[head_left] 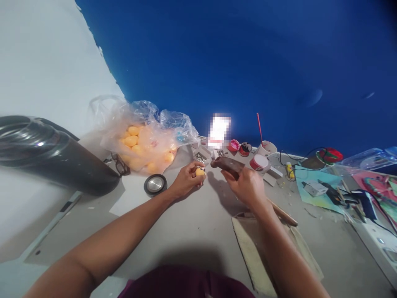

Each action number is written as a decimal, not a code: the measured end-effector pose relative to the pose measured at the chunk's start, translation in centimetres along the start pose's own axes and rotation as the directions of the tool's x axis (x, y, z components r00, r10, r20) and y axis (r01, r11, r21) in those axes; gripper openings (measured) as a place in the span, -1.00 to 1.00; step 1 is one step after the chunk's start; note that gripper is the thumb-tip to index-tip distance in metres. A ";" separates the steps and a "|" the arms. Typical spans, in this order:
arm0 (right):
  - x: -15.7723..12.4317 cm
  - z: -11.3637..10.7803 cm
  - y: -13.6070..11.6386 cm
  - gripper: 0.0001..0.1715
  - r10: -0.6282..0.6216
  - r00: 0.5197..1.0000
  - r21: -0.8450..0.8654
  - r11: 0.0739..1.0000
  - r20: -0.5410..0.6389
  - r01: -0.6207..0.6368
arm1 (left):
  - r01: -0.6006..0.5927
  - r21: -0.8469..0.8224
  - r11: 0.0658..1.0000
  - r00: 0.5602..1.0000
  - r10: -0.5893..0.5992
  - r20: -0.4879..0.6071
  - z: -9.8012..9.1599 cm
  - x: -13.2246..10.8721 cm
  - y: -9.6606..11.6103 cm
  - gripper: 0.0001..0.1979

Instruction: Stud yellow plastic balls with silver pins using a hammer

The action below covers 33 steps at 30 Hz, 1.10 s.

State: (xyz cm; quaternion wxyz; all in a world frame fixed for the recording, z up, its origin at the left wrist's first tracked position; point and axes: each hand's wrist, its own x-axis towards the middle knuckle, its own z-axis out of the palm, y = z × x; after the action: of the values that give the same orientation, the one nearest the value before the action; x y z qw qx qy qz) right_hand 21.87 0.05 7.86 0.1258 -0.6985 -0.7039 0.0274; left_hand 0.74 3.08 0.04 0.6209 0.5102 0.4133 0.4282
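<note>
My left hand pinches a small yellow ball with dark marks on its upper side. My right hand is wrapped round a dark brown, long object with a rounded tip, whose kind I cannot make out. That tip points left towards the ball, with a gap between them. Beyond my left hand lies a clear plastic bag filled with many more yellow balls. A small open box with shiny bits inside is just behind the ball.
A big dark flask stands at left, near a round black-and-silver lid. Paint pots, a white cup with a red brush and a glowing blurred screen line the blue wall. A cream cloth lies under my right forearm.
</note>
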 end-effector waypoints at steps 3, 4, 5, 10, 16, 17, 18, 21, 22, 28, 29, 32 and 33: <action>0.5 1.0 0.4 -0.70 0.009 0.988 0.021 1.000 0.154 -0.013 | 0.032 -0.092 0.995 0.999 -0.032 0.001 -0.2 0.2 -0.1 -0.53; 0.6 1.5 0.5 -0.74 0.006 0.981 0.024 1.000 0.192 -0.011 | 0.038 -0.112 0.993 0.999 -0.038 0.000 -0.3 0.3 -0.1 -0.53; 0.7 2.0 0.5 -0.78 0.006 0.977 0.021 1.000 0.212 -0.011 | 0.038 -0.125 0.991 0.999 -0.039 0.002 -0.4 0.3 -0.1 -0.52; 0.6 3.8 0.4 -0.83 -0.070 0.980 0.000 0.997 0.186 0.071 | 0.039 -0.131 0.991 0.999 -0.037 0.021 -0.7 0.4 -0.2 -0.42; 0.7 4.3 0.5 -0.81 -0.110 0.965 0.011 0.994 0.239 0.111 | 0.006 -0.113 0.994 1.000 -0.004 0.017 -0.6 0.3 -0.3 -0.46; 0.7 4.3 0.6 -0.80 -0.117 0.961 0.011 0.993 0.249 0.118 | -0.006 -0.103 0.995 1.000 0.008 0.020 -0.5 0.3 -0.3 -0.47; 0.8 4.2 0.7 -0.79 -0.123 0.958 0.011 0.992 0.260 0.124 | -0.013 -0.098 0.995 1.000 0.014 0.018 -0.4 0.2 -0.3 -0.48; 0.9 4.1 0.9 -0.81 -0.160 0.947 0.030 0.987 0.278 0.158 | -0.004 -0.103 0.995 1.000 0.002 -0.019 -0.1 0.0 -0.4 -0.56; 1.0 4.0 1.0 -0.82 -0.177 0.946 0.047 0.984 0.271 0.170 | -0.014 -0.094 0.995 0.999 0.011 -0.041 -0.1 0.0 -0.4 -0.57; 1.2 4.3 1.5 -0.79 -0.119 0.989 0.302 0.949 0.083 0.088 | -0.122 0.147 0.982 0.987 0.135 -0.087 -0.2 -0.3 -0.4 -0.60; 1.3 4.5 1.6 -0.79 -0.092 0.994 0.326 0.943 0.065 0.066 | -0.132 0.216 0.967 0.986 0.151 -0.076 -0.2 -0.4 -0.3 -0.60; 1.6 5.1 2.0 -0.77 -0.059 0.994 0.308 0.951 0.096 0.027 | -0.252 0.547 0.798 0.961 0.273 0.045 -0.2 -0.8 -0.2 -0.58; 1.7 5.3 2.1 -0.77 -0.064 0.991 0.289 0.957 0.121 0.026 | -0.282 0.632 0.721 0.954 0.282 0.105 -0.2 -0.9 -0.2 -0.60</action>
State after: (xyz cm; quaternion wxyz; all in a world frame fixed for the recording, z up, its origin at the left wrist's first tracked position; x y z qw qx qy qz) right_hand 22.78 2.49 2.48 0.1806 -0.6535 -0.7149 0.1711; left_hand 0.31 2.25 -0.16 0.3373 0.7481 0.4516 0.3503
